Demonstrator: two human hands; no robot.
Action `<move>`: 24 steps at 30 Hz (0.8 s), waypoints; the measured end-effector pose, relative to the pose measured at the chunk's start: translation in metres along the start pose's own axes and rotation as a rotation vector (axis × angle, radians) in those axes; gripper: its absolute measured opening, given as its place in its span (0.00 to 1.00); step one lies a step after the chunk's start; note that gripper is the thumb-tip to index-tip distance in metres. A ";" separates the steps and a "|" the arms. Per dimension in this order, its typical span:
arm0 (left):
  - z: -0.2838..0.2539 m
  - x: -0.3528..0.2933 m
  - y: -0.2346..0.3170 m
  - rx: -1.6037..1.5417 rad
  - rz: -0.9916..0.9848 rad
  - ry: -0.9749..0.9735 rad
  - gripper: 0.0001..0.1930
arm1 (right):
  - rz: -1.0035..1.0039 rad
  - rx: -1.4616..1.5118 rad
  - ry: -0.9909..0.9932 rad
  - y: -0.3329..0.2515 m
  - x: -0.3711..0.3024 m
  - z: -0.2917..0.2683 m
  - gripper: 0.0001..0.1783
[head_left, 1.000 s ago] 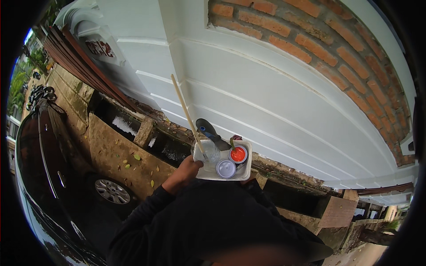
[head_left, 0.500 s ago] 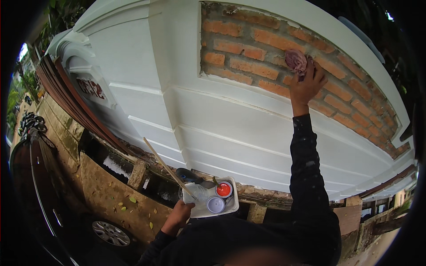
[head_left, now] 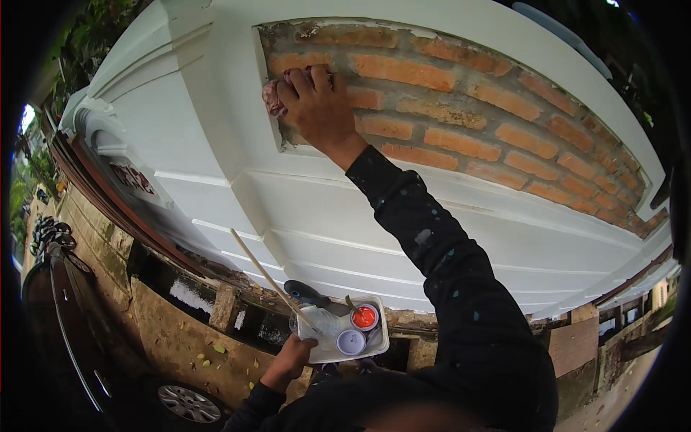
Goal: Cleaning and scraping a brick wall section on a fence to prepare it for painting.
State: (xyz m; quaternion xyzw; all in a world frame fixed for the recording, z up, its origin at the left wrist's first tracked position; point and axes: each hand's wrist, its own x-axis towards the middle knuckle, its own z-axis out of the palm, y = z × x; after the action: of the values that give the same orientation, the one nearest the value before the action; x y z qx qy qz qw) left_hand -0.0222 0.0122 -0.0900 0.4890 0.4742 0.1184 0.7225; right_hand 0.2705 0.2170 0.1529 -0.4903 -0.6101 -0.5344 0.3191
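Observation:
My right hand (head_left: 322,113) presses a crumpled purplish-brown rag (head_left: 273,99) against the left end of the exposed brick panel (head_left: 403,72), near its white frame. The fingers curl over the rag and hide part of it. Low in front of my body, my left hand (head_left: 291,358) grips the left edge of a white tray (head_left: 382,347). In that tray stand a round tub of red-orange paint (head_left: 366,317), a tub with a pale lilac top (head_left: 351,343) and a clear plastic container (head_left: 321,325). A long wooden stick (head_left: 260,268) leans out of it to the upper left.
The white wall (head_left: 338,194) with ledges surrounds the bricks. Below runs a drain channel with water (head_left: 193,294), crossed by short concrete slabs (head_left: 225,306). A dark car (head_left: 75,345) stands at lower left. A dark rounded object (head_left: 305,291) lies behind the tray.
My right hand has moved left across the bricks with the rag, from the panel's middle to its left end. My left hand still holds the tray. The view has shifted slightly.

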 end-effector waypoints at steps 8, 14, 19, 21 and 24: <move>0.009 0.013 0.006 0.097 0.086 -0.043 0.16 | -0.101 -0.201 -0.074 0.098 -0.039 -0.090 0.13; 0.001 0.017 0.003 0.113 0.145 -0.084 0.15 | 0.687 -0.675 -0.178 0.238 -0.187 -0.262 0.24; -0.014 0.015 -0.012 0.138 0.141 -0.097 0.15 | 0.677 -0.381 0.174 0.184 -0.144 -0.252 0.23; -0.025 0.012 -0.020 0.126 0.112 -0.058 0.16 | 0.386 -0.214 0.198 0.128 -0.077 -0.200 0.18; -0.033 0.010 -0.037 0.088 0.068 -0.014 0.15 | -0.067 -0.093 0.236 0.059 0.009 -0.128 0.11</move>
State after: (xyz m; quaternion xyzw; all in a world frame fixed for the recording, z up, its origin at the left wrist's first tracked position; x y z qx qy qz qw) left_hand -0.0539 0.0195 -0.1286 0.5369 0.4570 0.1188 0.6992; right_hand 0.3060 0.0928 0.2098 -0.4178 -0.5589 -0.6264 0.3474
